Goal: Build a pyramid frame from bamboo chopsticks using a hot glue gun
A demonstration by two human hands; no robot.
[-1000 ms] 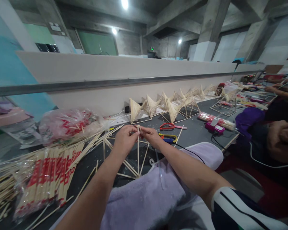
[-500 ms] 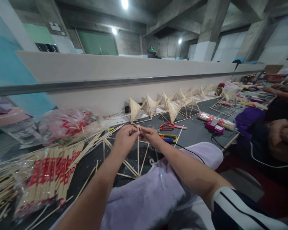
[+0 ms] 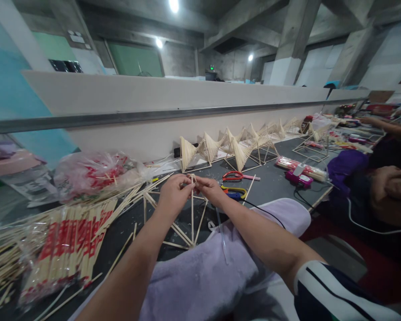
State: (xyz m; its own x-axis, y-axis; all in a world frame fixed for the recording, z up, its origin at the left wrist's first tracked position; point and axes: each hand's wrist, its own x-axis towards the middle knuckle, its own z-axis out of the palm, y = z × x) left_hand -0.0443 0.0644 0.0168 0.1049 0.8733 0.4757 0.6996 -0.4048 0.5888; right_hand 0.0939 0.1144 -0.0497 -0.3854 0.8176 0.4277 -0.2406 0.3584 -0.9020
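Left hand [image 3: 175,191] and right hand [image 3: 211,189] pinch the top joint of a pale angular wooden-stick frame [image 3: 192,216] between their fingers — likely to steady it. Frame stands on the dark grey surface [image 3: 265,186]; red-handled tool [image 3: 233,172] lies nearby — probably for easy reach.

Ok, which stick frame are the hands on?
The front frame: left hand and right hand meet at its top. The other frames stand farther back, clear of both hands.

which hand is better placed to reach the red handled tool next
Likely the right hand: it is nearer the red-handled tool; the left hand lies farther. Both pinch the top of the stick frame.
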